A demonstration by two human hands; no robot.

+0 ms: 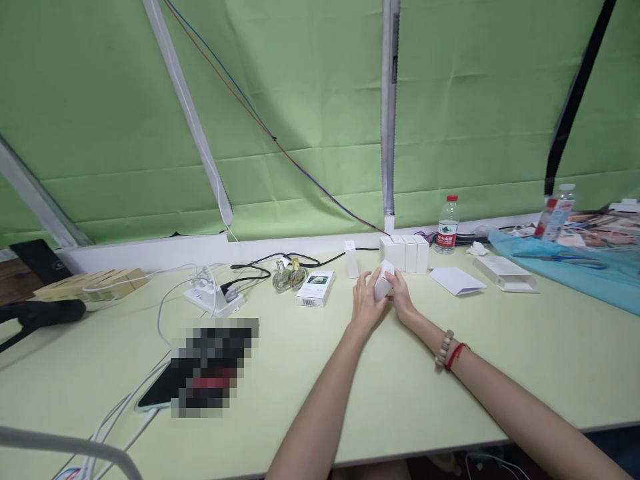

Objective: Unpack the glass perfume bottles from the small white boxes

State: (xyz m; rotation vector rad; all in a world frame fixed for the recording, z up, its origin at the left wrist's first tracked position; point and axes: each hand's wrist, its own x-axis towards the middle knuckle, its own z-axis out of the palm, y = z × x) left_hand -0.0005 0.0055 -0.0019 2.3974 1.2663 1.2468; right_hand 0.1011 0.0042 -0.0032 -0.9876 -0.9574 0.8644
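Observation:
A small white box (384,281) is held tilted between my two hands, just above the pale table (400,380). My left hand (369,298) is closed around its left side. The fingers of my right hand (401,297) grip it from the right, near the top. Behind my hands several similar white boxes (404,254) stand upright in a tight row. One more white box (352,260) stands alone to the left of that row. A flat white box with a green picture (316,288) lies left of my hands.
Perfume-like glass bottles (289,275) and a power strip (215,297) with cables lie to the left. A phone or tablet (200,373), partly pixelated, is nearer. To the right are a folded white paper (457,281), an open white tray-like box (506,273) and a water bottle (447,227).

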